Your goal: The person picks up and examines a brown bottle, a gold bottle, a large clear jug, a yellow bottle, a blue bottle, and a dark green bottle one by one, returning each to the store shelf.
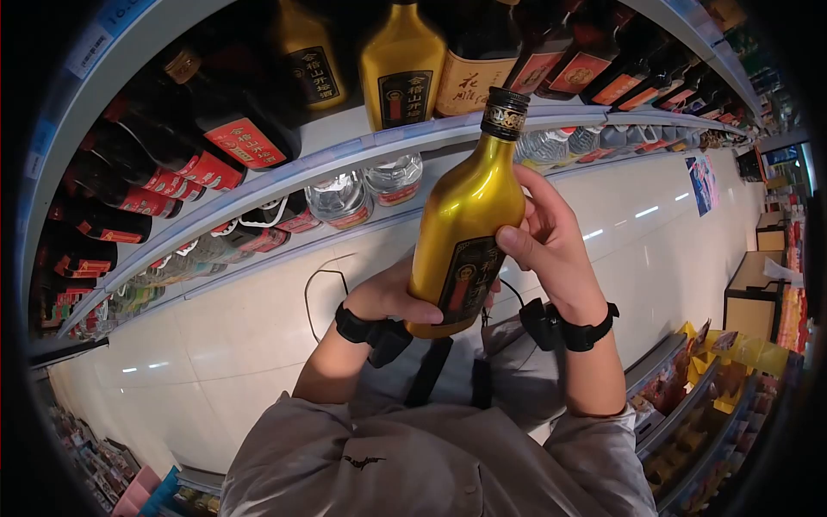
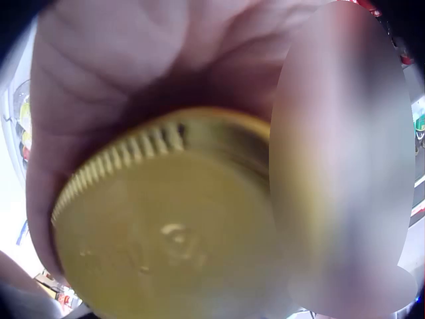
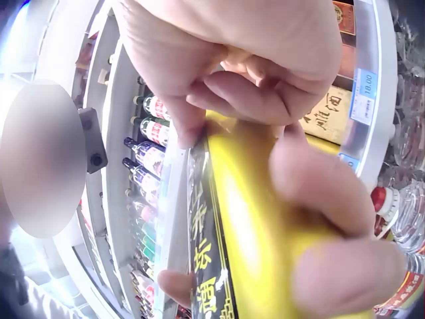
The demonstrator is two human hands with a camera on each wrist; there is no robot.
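A gold glass bottle (image 1: pixel 469 198) with a black label (image 1: pixel 468 280) and a dark screw cap (image 1: pixel 506 110) is held in front of the chest, tilted with its cap toward the shelf. My left hand (image 1: pixel 379 297) grips it low down, thumb across the label's lower edge. The left wrist view shows the ridged base (image 2: pixel 166 226) against the palm. My right hand (image 1: pixel 556 246) holds the bottle's side below the shoulder, thumb at the label's upper corner. In the right wrist view the right fingers (image 3: pixel 255 93) are curled, and left fingers (image 3: pixel 325 189) wrap the bottle's back.
The upper shelf (image 1: pixel 345 129) ahead bears similar gold bottles (image 1: pixel 403 69) and dark bottles with red labels (image 1: pixel 245 138). Clear jugs (image 1: pixel 340 198) stand on the shelf below. Pale floor tiles (image 1: pixel 233 336) lie beneath, and a packed rack (image 1: pixel 689 405) stands at right.
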